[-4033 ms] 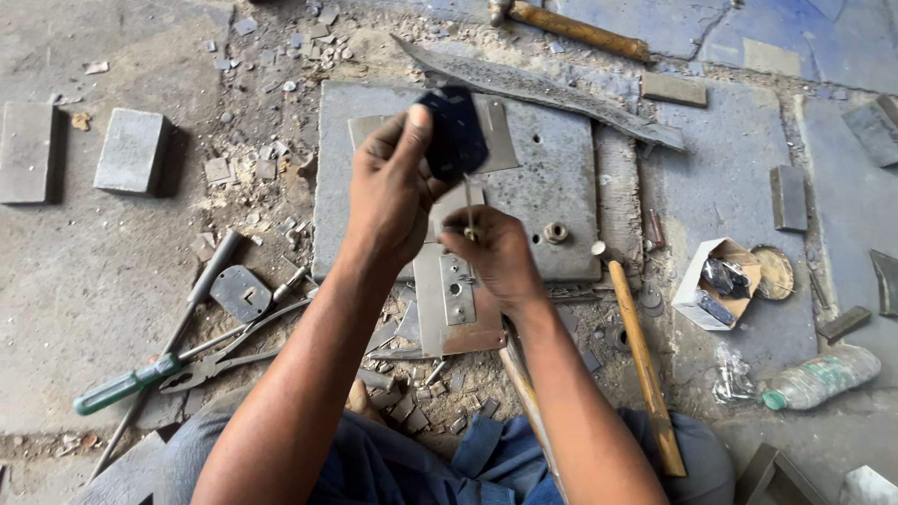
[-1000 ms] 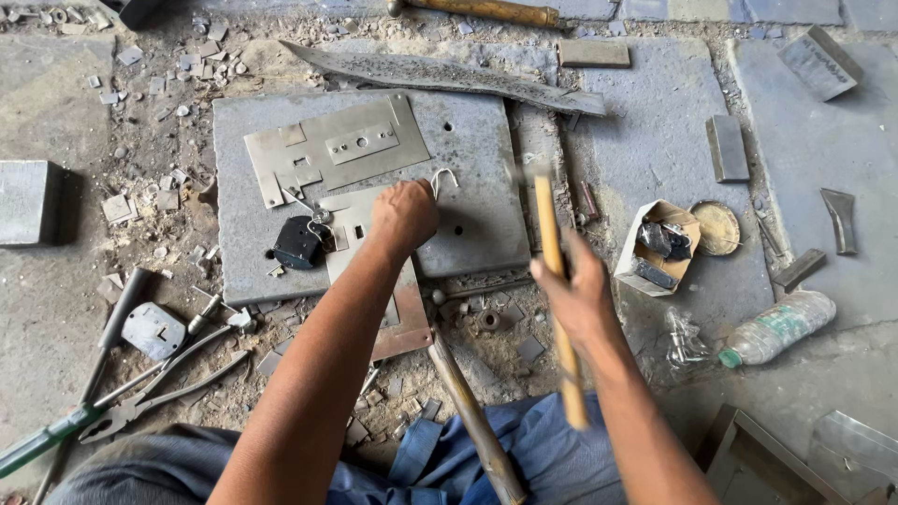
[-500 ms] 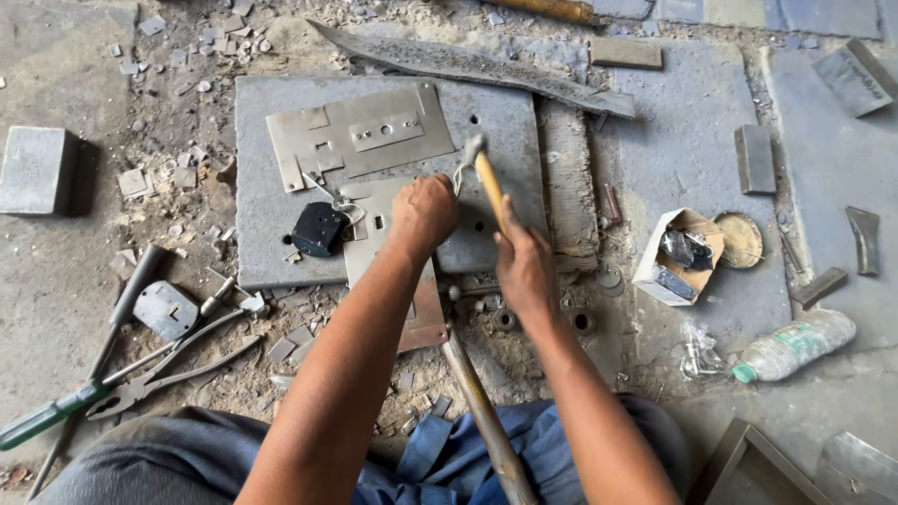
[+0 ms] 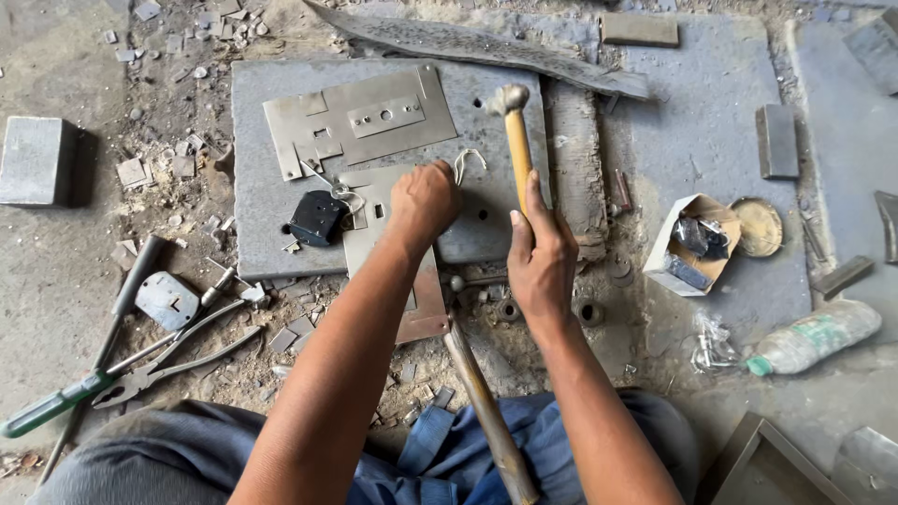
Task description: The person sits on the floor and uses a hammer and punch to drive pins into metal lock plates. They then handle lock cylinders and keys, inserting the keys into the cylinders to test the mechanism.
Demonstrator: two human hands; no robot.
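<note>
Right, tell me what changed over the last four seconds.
The right hand left the small plate, picked up the wooden-handled hammer and brought it over the stone slab. The left hand let go of the dark lock body and now presses the small plate. The large cut-out plate stayed on the slab.

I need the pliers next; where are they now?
The pliers lie at lower left of the head view, on the floor left of the left arm, below a small lock plate.
</note>
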